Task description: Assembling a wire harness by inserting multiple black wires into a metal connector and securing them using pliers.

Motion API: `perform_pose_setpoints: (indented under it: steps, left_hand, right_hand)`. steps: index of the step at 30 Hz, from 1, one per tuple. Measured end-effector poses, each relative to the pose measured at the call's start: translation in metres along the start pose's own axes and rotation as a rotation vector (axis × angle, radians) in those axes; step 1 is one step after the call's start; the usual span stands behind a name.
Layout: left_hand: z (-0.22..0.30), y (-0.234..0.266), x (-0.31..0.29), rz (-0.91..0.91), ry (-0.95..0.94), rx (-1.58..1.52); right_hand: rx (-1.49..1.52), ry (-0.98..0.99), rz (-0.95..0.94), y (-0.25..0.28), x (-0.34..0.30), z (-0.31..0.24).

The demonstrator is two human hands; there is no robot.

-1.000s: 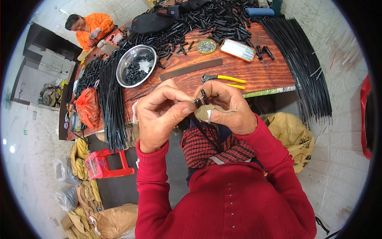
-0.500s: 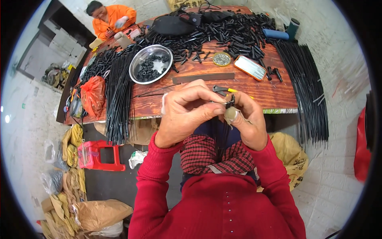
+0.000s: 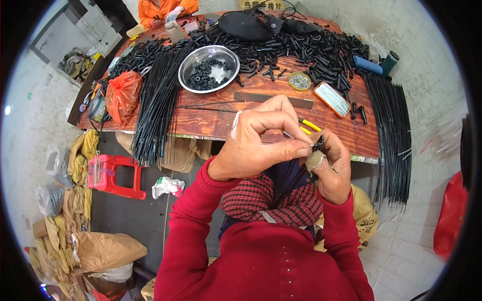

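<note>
My left hand (image 3: 263, 143) is raised in front of the table's near edge, thumb and forefinger pinched on a thin, pale, pin-like piece too small to name for sure. Its tip meets a small black fitting (image 3: 318, 142) gripped by my right hand (image 3: 334, 170). A tan covering wraps the right thumb. Thin black rods (image 3: 288, 185) hang below the hands over my lap; whether they join the fitting is hidden. Just behind the fingers, yellow-handled pliers (image 3: 312, 125) lie on the wooden table (image 3: 216, 120), their head hidden by my left hand.
A steel bowl (image 3: 182, 75) holds black rings. Around it lie heaped black tubular parts (image 3: 321, 55), a round tin of small metal pieces (image 3: 299, 81), an orange-rimmed case (image 3: 332, 99) and bundles of black rods (image 3: 159, 110). A person in orange (image 3: 163, 7) sits at the far left; a red stool (image 3: 118, 175) lies below.
The whole view has shifted, so the table sits farther right and higher. Both hands stay together on the fitting, and more of the pliers' yellow handles shows.
</note>
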State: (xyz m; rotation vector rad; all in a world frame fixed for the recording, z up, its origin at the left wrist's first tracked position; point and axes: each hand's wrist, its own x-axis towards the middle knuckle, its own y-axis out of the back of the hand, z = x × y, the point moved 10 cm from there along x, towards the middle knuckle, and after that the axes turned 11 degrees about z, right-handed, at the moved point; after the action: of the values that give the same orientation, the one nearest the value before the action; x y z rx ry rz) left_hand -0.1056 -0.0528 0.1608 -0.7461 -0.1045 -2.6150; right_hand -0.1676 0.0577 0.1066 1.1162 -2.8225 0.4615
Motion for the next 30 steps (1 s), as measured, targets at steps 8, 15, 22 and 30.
perform_pose_setpoints:
  steps: [8, 15, 22, 30]
  left_hand:
    - [-0.012, 0.021, -0.001, -0.118, 0.150, -0.107]
    - [-0.096, 0.162, 0.043, 0.097, 0.265, 0.532]
    - [-0.223, 0.304, 0.077, 0.243, 0.039, 1.436]
    - [-0.233, 0.284, 0.084, 0.093, -0.009, 1.532]
  right_hand:
    - [0.000, -0.035, -0.048, -0.022, 0.016, 0.012]
    - [0.105, -0.056, -0.110, -0.011, 0.031, 0.027]
    - [0.085, -0.125, -0.092, -0.007, 0.041, 0.034]
    - [0.056, -0.100, -0.034, 0.010, 0.044, 0.038]
